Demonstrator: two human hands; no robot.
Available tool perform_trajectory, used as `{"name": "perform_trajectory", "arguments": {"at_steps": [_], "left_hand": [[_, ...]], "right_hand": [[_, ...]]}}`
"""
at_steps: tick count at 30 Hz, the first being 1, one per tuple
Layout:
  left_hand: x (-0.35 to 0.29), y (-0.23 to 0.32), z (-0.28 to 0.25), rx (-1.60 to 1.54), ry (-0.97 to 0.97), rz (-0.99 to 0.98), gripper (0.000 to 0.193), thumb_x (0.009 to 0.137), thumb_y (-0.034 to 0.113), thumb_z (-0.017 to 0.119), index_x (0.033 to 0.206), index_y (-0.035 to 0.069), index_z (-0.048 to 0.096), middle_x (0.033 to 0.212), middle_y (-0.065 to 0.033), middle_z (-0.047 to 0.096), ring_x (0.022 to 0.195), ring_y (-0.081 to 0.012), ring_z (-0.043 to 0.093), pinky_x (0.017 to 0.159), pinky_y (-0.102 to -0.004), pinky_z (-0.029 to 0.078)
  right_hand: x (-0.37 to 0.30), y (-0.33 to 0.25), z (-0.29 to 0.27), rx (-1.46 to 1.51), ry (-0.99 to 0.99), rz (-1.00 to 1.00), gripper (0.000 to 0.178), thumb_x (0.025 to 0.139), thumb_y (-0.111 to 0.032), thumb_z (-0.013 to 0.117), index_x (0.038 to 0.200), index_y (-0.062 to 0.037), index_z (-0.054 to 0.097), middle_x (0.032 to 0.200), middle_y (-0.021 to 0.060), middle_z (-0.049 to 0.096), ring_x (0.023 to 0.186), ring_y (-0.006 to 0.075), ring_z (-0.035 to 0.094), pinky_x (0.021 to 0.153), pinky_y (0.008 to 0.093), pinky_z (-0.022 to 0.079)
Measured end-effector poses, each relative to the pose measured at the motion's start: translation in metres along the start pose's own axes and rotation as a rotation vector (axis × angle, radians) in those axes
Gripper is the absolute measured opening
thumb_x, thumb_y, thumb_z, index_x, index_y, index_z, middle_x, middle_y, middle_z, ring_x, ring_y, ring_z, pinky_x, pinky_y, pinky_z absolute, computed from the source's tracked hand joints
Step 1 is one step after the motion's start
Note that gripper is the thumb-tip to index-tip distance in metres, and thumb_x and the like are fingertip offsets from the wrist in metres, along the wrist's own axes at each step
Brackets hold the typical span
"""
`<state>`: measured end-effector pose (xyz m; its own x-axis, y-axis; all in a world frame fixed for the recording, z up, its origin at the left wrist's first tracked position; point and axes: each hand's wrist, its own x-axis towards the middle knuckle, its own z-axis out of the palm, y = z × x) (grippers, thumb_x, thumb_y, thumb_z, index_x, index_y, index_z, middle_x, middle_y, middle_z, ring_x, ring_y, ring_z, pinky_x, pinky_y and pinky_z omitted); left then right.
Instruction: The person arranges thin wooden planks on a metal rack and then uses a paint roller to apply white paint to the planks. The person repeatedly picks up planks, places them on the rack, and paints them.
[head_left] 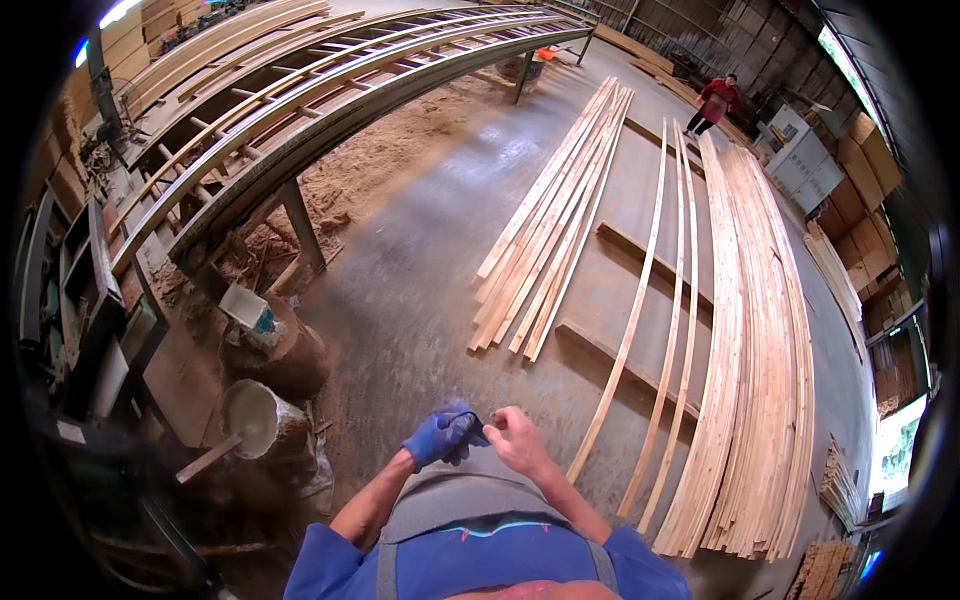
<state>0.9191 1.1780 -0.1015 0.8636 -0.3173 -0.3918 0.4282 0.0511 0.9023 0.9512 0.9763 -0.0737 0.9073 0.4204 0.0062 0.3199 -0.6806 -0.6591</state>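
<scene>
In front of my waist, my left hand (443,436) wears a blue work glove, its fingers curled in. My right hand (517,441) is bare and sits close beside it, fingers bent in a pinch. A small dark piece (480,428) spans the gap between the two hands. Whether it is part of a glove or a separate thing, I cannot make out. Past my hands, a loose bundle of long pale wood strips (560,230) lies on the concrete floor.
Single strips (640,310) and a wide stack of boards (745,370) lie to the right, across crossbars (625,365). A long metal roller conveyor (330,95) runs along the left. Near it stand a white bucket (255,418) and sawdust (370,150). A person in red (715,100) stands far off.
</scene>
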Motion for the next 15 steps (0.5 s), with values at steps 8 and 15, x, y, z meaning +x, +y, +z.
{"name": "perform_trajectory", "arguments": {"at_steps": [8, 15], "left_hand": [[0.041, -0.011, -0.004, -0.185, -0.036, 0.010, 0.055, 0.100, 0.056, 0.046, 0.091, 0.008, 0.070, 0.076, -0.0073, 0.070, 0.060, -0.0164, 0.066, 0.051, -0.0290, 0.051], [0.073, 0.035, -0.006, -0.320, 0.085, 0.087, 0.049, 0.099, 0.051, 0.044, 0.083, 0.009, 0.062, 0.065, -0.0070, 0.064, 0.049, -0.0160, 0.063, 0.041, -0.0267, 0.048]], "right_hand": [[0.056, -0.034, -0.003, 0.749, -0.043, 0.229, 0.017, 0.097, -0.016, 0.066, 0.103, -0.0036, 0.058, 0.084, 0.0006, 0.062, 0.076, 0.0076, 0.057, 0.068, 0.0262, 0.049], [0.119, 0.006, -0.011, 0.640, -0.115, 0.001, 0.021, 0.096, -0.015, 0.067, 0.106, -0.0039, 0.053, 0.088, 0.0015, 0.059, 0.080, 0.0093, 0.056, 0.072, 0.0248, 0.048]]}}
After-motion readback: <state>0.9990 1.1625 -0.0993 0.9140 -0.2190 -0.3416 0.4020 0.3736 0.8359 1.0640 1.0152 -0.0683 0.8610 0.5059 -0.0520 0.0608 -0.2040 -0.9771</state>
